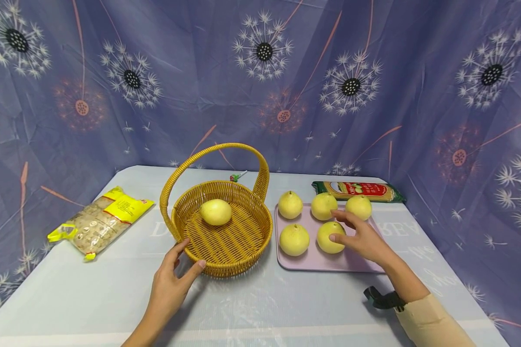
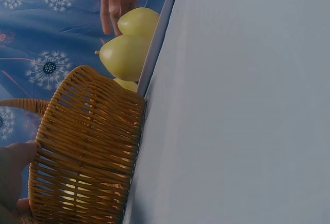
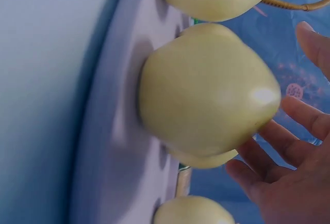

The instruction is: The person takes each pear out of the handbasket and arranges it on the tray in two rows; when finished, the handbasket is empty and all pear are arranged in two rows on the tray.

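A round yellow wicker basket (image 1: 226, 262) with a tall handle stands left of the middle, one yellow pear-shaped fruit (image 1: 216, 212) lying inside it. My left hand (image 1: 169, 284) touches the basket's near-left rim with thumb and fingertips, fingers spread. My right hand (image 1: 360, 238) is over the pink tray (image 1: 304, 262), its fingers spread beside the front right fruit (image 1: 328, 233). The right wrist view shows that fruit (image 3: 209, 87) sitting on the tray, with the fingers around its top side; whether they touch it I cannot tell. Several more such fruits (image 1: 294, 239) stand on the tray.
A clear bag with yellow labels (image 1: 102, 221) lies at the left. Behind the tray is a green and red pasta packet (image 1: 358, 191). A small wrapped lollipop (image 1: 238, 177) lies behind the basket. A patterned curtain (image 1: 199, 72) closes off the back and sides.
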Demonstrator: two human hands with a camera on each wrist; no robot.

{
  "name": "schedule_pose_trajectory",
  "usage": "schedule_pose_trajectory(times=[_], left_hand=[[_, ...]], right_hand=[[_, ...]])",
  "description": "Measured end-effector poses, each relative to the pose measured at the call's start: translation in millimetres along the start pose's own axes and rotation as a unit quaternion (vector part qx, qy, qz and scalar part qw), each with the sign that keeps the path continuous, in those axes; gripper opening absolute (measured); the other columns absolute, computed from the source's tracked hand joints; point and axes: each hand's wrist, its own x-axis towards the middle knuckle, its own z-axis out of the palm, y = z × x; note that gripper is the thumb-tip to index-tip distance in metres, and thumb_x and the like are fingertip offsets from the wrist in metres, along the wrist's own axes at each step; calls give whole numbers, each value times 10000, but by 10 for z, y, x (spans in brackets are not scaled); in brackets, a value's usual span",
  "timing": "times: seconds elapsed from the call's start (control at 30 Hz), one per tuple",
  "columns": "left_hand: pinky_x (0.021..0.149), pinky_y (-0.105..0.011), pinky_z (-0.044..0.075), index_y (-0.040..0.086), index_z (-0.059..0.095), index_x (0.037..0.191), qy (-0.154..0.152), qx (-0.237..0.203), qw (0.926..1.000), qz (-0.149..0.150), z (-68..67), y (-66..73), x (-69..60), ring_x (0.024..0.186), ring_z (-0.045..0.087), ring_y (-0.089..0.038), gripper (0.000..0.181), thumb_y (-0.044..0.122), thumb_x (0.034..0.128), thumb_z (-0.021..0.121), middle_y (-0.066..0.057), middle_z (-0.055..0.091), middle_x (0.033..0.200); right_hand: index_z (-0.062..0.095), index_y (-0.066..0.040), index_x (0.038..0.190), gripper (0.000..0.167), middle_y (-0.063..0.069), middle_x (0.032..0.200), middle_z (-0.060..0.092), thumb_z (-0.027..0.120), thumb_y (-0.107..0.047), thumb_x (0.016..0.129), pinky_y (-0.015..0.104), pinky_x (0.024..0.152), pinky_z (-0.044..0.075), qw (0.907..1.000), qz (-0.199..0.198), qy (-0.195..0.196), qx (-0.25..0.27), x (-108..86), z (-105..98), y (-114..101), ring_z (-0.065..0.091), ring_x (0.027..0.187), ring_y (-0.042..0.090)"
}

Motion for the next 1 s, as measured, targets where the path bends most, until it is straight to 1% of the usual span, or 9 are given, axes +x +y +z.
schedule_pose_trajectory(times=[0.2,0.43,0.53,0.7,0.83,0.9,1.0], left_hand=[[1108,-540,349,137,373,1434,-25,-3,10000,-53,0,-2,-2,1387,332,-353,675,382,875,660,-138,349,1504],[1109,-527,352,146,377,1432,-3,0,10000,-35,4,-7,-1,1389,334,-341,673,391,873,660,-130,354,1502],[1103,-526,359,139,381,1429,16,23,10000,-4,5,-8,0,1385,340,-343,674,391,871,663,-133,359,1498],[1091,-529,371,116,387,1425,46,74,10000,42,7,-8,7,1375,354,-350,672,375,871,667,-145,369,1490],[1090,-520,373,108,388,1424,49,88,9999,44,9,-6,12,1375,357,-346,667,355,873,671,-142,372,1490],[1091,-518,374,112,387,1425,48,91,9999,32,9,-6,12,1375,358,-344,667,354,872,671,-139,373,1490],[1093,-516,372,121,385,1427,41,95,9999,7,6,-3,8,1377,356,-341,668,360,872,670,-136,370,1492]], right_hand=[[456,-60,1377,673,137,1412,474,732,-322,821,588,1116,301,9999,-146,11,32,46,16,-173,398,1336,346],[444,-117,1397,682,111,1443,448,734,-332,818,629,1074,341,9993,-266,-165,215,142,66,-414,381,1352,328],[446,-158,1398,673,88,1444,454,734,-340,817,631,1055,365,9990,-374,-194,147,192,89,-520,387,1350,324],[452,-201,1395,669,49,1429,474,733,-372,812,578,1099,348,9983,-549,-209,-55,284,139,-693,404,1352,302],[447,-202,1399,678,27,1441,461,736,-375,810,553,1115,344,9970,-685,-368,38,365,188,-837,399,1355,274],[444,-204,1402,679,10,1453,447,733,-375,812,575,1103,349,9960,-758,-461,113,403,215,-905,386,1364,269],[440,-258,1401,665,-19,1459,435,724,-397,815,602,1093,341,9949,-827,-566,130,453,257,-990,378,1369,260]])
